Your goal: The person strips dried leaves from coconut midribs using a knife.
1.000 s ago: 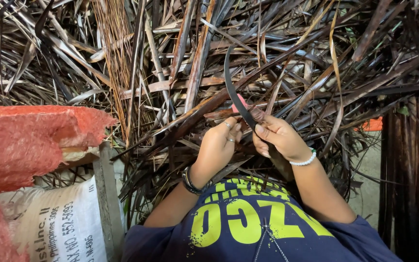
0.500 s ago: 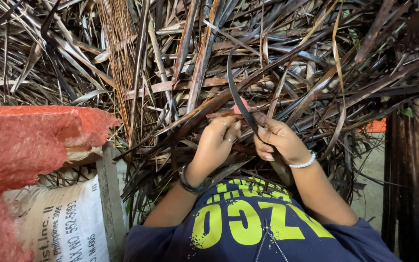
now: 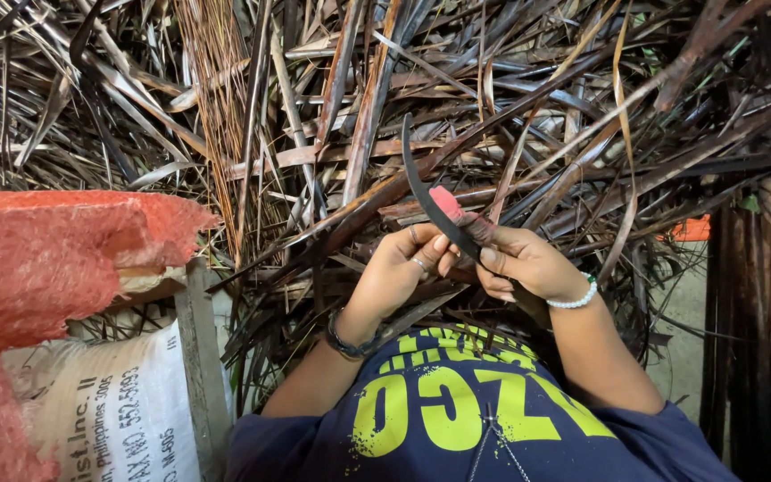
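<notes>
— Dried palm fronds [image 3: 252, 134] heaped everywhere. Where's that dark curved strip [image 3: 426, 201]?

— Centre, rising from both hands: left hand [image 3: 401, 268] and right hand [image 3: 519, 263] pinching its base, seemingly steadying it.

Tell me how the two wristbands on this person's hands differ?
The left wristband is dark and thin; the right wristband is a string of pale, whitish round beads. The left wristband sits on the arm at the left of the picture, lower down; the right wristband sits higher, near the hand gripping the dark curved strip. Both circle a wrist snugly, just behind the hand.
</notes>
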